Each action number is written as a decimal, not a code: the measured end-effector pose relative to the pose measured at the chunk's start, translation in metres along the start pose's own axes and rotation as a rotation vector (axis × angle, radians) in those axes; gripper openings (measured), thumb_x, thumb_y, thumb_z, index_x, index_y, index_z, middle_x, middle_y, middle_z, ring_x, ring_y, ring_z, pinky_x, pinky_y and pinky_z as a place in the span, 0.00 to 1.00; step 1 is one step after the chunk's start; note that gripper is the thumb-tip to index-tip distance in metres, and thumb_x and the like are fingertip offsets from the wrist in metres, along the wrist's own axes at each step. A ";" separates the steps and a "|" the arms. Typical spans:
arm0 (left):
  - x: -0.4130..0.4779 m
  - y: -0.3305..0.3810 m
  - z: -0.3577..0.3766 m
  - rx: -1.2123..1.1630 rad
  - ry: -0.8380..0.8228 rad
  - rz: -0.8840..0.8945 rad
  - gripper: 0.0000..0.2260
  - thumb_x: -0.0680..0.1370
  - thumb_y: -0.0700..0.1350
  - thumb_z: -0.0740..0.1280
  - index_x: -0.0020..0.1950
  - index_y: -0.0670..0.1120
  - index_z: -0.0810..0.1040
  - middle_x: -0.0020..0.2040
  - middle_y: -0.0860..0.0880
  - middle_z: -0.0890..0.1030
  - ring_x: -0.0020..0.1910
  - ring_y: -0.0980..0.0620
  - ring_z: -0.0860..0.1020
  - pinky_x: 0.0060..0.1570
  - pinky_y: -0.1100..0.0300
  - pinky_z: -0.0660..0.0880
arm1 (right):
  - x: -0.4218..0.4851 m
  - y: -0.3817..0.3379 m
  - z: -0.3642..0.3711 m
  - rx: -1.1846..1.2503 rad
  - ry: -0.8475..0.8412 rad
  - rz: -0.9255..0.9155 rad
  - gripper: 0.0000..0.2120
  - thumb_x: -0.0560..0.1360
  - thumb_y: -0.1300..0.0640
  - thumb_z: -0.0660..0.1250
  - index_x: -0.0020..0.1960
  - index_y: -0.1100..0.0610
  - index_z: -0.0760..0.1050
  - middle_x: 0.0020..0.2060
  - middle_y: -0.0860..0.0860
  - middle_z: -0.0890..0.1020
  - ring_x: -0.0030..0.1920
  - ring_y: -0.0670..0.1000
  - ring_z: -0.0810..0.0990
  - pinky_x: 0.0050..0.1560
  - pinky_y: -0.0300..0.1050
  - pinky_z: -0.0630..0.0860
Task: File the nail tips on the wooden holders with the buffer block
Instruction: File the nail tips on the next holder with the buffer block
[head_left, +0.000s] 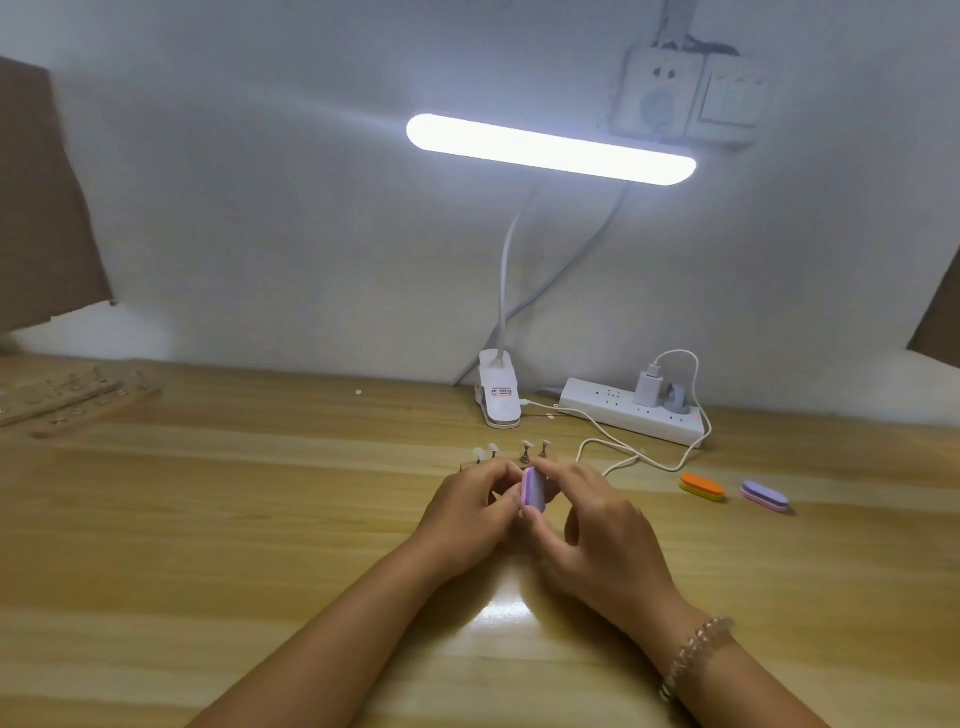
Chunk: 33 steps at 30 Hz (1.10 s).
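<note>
A small purple buffer block (533, 491) stands on edge between my two hands at the table's middle. My right hand (597, 530) pinches it between thumb and fingertips. My left hand (467, 512) is curled beside it, fingertips at the block's left face; what it holds is hidden. Just beyond my fingers, several pale nail tips (511, 452) stand on short pins of a wooden holder, most of which my hands cover.
More wooden holders with nail tips (78, 402) lie at the far left. An orange buffer (702, 487) and a purple-pink buffer (765, 496) lie to the right. A clip lamp (497, 395), a white power strip (634, 410) and a charging cable (623, 452) sit behind.
</note>
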<state>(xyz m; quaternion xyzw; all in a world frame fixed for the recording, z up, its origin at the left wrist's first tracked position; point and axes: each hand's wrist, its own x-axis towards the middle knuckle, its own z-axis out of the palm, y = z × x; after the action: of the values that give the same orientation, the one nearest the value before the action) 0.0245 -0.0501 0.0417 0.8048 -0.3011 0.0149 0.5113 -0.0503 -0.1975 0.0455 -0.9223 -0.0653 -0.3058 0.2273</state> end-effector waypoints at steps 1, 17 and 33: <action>0.000 0.000 0.000 0.011 0.008 0.002 0.13 0.80 0.41 0.64 0.42 0.57 0.77 0.35 0.61 0.79 0.31 0.61 0.74 0.38 0.56 0.73 | 0.002 0.001 0.000 0.010 0.005 0.014 0.19 0.74 0.47 0.69 0.65 0.44 0.74 0.50 0.40 0.78 0.35 0.43 0.73 0.38 0.47 0.77; -0.001 -0.001 0.001 0.027 0.012 0.039 0.09 0.81 0.41 0.64 0.45 0.55 0.76 0.41 0.57 0.80 0.33 0.58 0.76 0.41 0.51 0.76 | 0.002 0.003 -0.001 0.023 -0.002 0.031 0.19 0.75 0.48 0.69 0.66 0.45 0.74 0.50 0.41 0.79 0.37 0.41 0.71 0.40 0.47 0.77; 0.000 0.000 0.001 -0.009 0.038 0.037 0.12 0.79 0.40 0.67 0.42 0.58 0.77 0.39 0.59 0.81 0.30 0.66 0.75 0.35 0.63 0.69 | 0.007 0.012 -0.003 0.008 0.010 0.129 0.18 0.75 0.48 0.69 0.64 0.45 0.74 0.49 0.41 0.79 0.39 0.45 0.75 0.44 0.48 0.76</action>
<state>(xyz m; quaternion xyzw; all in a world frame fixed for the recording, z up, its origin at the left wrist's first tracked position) 0.0242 -0.0511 0.0407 0.7964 -0.3060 0.0382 0.5203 -0.0437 -0.2094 0.0473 -0.9221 -0.0061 -0.2947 0.2506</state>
